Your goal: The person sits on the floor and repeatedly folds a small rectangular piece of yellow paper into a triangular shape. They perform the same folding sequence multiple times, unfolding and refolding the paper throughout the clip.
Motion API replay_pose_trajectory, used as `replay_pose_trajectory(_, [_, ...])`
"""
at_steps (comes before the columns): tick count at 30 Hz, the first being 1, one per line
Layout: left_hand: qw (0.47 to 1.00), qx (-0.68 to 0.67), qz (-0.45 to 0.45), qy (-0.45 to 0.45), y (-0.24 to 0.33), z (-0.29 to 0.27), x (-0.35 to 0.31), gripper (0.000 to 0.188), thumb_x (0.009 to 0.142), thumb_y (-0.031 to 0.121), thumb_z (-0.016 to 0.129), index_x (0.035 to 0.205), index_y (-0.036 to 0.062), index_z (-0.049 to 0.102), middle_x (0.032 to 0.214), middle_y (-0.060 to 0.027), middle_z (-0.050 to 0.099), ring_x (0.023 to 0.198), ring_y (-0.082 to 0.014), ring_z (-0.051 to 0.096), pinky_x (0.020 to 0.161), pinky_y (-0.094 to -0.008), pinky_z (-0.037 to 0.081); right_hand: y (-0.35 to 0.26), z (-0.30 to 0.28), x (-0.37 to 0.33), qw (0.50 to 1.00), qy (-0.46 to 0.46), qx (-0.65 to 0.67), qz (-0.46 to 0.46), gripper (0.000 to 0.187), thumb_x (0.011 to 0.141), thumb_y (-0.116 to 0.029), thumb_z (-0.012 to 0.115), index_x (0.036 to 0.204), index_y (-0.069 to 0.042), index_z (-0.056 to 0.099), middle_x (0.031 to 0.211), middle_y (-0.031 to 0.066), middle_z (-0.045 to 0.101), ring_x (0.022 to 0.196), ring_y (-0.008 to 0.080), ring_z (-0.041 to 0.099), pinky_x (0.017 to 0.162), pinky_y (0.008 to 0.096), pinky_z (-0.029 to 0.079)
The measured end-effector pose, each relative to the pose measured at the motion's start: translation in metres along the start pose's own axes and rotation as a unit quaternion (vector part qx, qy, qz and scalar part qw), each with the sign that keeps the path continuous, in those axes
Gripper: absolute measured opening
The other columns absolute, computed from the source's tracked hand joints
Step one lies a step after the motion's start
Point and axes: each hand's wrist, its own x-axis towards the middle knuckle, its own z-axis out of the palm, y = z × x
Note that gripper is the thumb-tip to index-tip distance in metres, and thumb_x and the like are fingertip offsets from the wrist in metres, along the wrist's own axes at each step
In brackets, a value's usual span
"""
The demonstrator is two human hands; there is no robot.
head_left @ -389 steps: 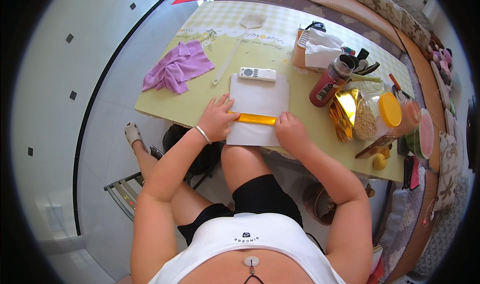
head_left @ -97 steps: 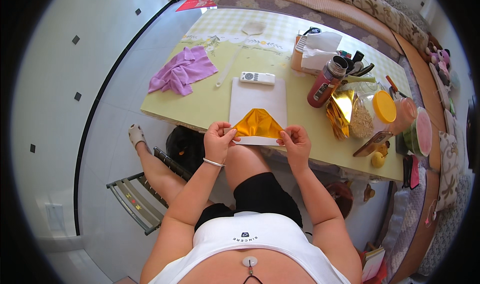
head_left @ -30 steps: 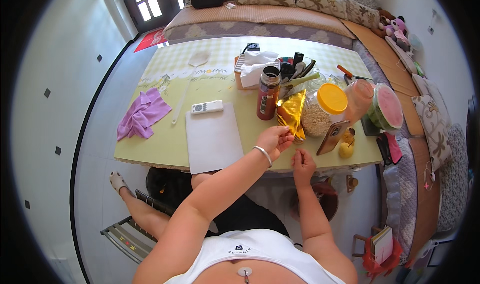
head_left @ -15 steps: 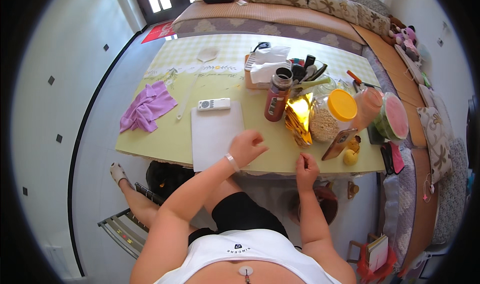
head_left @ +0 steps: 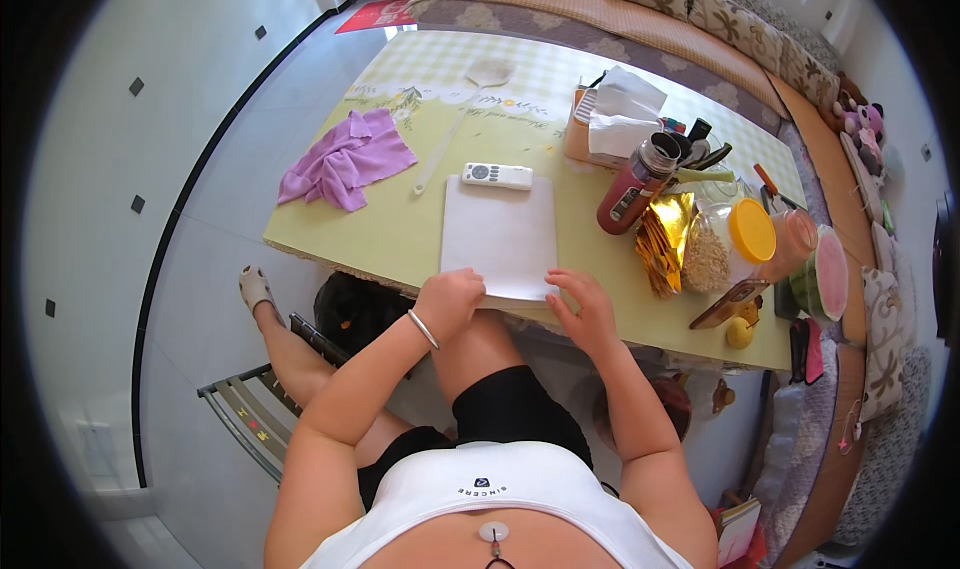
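A stack of white paper [head_left: 500, 234] lies at the table's near edge, with a white remote control [head_left: 497, 176] across its far end. My left hand [head_left: 450, 304] is closed at the paper's near left corner, fingertips curled over its edge. At the near right corner is my right hand [head_left: 585, 312], its thumb and forefinger apart beside the paper's edge. Left of the paper rest a crumpled purple cloth [head_left: 350, 159] and a long pale fly swatter [head_left: 455, 134].
Right of the paper stand a dark red bottle [head_left: 635, 189], a gold foil packet [head_left: 662, 244], a yellow-lidded jar [head_left: 752, 231], a phone [head_left: 728, 305], a yellow fruit [head_left: 740, 334] and a cut watermelon [head_left: 830, 274]. A tissue box [head_left: 590, 129] is behind them.
My left hand has moved from above the paper down to its near left corner. My right hand has come left to the paper and its fingers have spread. The whole view has shifted.
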Motion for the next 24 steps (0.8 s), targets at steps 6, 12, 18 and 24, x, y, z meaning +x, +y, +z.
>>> replay_pose_trajectory(6, [0.989,-0.078,-0.127,0.012,0.000,-0.009,0.017,0.011,0.076,0.017,0.079,0.077,0.0067,0.075,0.073,-0.0128,0.069,0.070,-0.0318,0.068,0.066,-0.0398,0.054,0.024,-0.002,0.016,0.988,-0.060,0.117,0.084,0.034,0.088,-0.012,0.075,0.122,-0.006,0.069,0.134,0.0116,0.065,0.133,0.0267,0.054,0.112,0.0384,0.041])
replay_pose_trajectory(12, [0.966,-0.137,-0.212,-0.060,-0.006,-0.028,0.039,0.023,0.076,0.026,0.083,0.080,0.0041,0.076,0.072,-0.0125,0.070,0.064,-0.0255,0.065,0.066,-0.0365,0.053,0.046,0.002,0.036,0.983,-0.125,0.107,0.082,0.029,0.087,-0.016,0.077,0.113,-0.005,0.072,0.133,0.0110,0.066,0.136,0.0284,0.049,0.112,0.0393,0.040])
replay_pose_trajectory(18, [0.941,-0.282,-0.179,-0.045,-0.046,-0.035,0.039,0.033,0.085,0.022,0.079,0.107,-0.0013,0.071,0.098,-0.0090,0.072,0.087,-0.0125,0.066,0.082,-0.0279,0.052,0.065,0.025,0.056,0.961,-0.035,0.146,0.230,0.020,0.091,-0.018,0.074,0.086,0.002,0.074,0.086,0.0050,0.072,0.081,0.0140,0.064,0.073,0.0309,0.050])
replay_pose_trajectory(24, [0.833,-0.469,-0.293,0.025,-0.085,-0.003,0.035,0.017,0.093,0.013,0.072,0.103,-0.0005,0.073,0.086,-0.0008,0.069,0.074,-0.0063,0.060,0.066,-0.0220,0.049,0.068,0.035,0.063,0.952,0.011,0.175,0.250,0.032,0.097,-0.027,0.069,0.085,0.003,0.072,0.070,-0.0004,0.064,0.067,0.0074,0.055,0.063,0.0266,0.045])
